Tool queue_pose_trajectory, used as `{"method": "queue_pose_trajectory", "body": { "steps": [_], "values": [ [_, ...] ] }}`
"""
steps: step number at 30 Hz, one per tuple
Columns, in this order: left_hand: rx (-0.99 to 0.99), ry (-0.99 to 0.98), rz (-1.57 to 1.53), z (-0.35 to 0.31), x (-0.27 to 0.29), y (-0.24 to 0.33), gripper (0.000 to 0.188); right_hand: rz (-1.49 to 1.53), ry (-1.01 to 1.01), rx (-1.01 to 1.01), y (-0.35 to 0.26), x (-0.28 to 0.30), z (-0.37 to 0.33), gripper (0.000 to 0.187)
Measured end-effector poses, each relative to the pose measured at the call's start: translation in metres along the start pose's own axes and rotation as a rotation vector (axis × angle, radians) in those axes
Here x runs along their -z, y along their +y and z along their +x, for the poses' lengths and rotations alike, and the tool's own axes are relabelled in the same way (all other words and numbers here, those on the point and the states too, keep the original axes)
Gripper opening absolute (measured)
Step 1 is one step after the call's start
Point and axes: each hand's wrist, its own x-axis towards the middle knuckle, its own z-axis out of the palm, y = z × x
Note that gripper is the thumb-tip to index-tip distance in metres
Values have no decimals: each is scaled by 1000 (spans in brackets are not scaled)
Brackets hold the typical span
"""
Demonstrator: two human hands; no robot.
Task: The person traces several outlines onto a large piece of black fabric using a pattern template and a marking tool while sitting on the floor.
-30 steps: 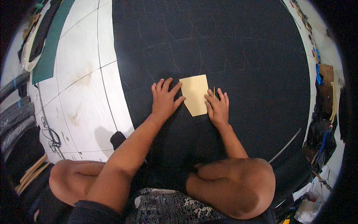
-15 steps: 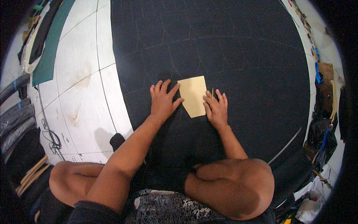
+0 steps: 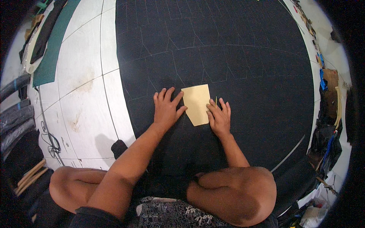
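Observation:
A tan card pattern piece (image 3: 197, 104), straight along its top and tapering at the bottom, lies flat on a wide dark cloth (image 3: 262, 114). My left hand (image 3: 166, 110) is spread on the cloth at the card's left edge, thumb and forefinger touching that edge. On the opposite side my right hand (image 3: 220, 119) rests with its fingertips at the card's right edge. A thin yellow stick (image 3: 216, 102) pokes up between its fingers; its lower part is hidden. Pale chalk-like lines (image 3: 203, 72) form rows of similar outlines on the cloth beyond the card.
White floor tiles (image 3: 81, 110) run along the left, with a tangled black cord (image 3: 53, 144) and a green sheet (image 3: 57, 57). Wrapped rolls (image 3: 17, 114) lie at the far left. Cardboard (image 3: 330, 85) and black plastic bags (image 3: 323, 142) line the right. My bent knees flank the near cloth.
The whole scene sits slightly lower in the picture, showing more of the far cloth. Both hands keep their places at the card's edges, and the card appears unmoved on the cloth.

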Motion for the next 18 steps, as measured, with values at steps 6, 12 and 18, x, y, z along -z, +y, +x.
{"method": "queue_pose_trajectory", "body": {
  "steps": [6, 12, 18],
  "values": [
    [9, 3, 16, -2, -1, -3, 61, 7, -36, -16, -6, 3, 2, 30],
    [28, -25, 13, -1, 1, 2, 62, 5, 29, 18, 0, -1, 0, 26],
    [-178, -28, 84, 20, 9, 26, 48, -6, 7, 14, 2, 10, 1, 25]
  ]
}}
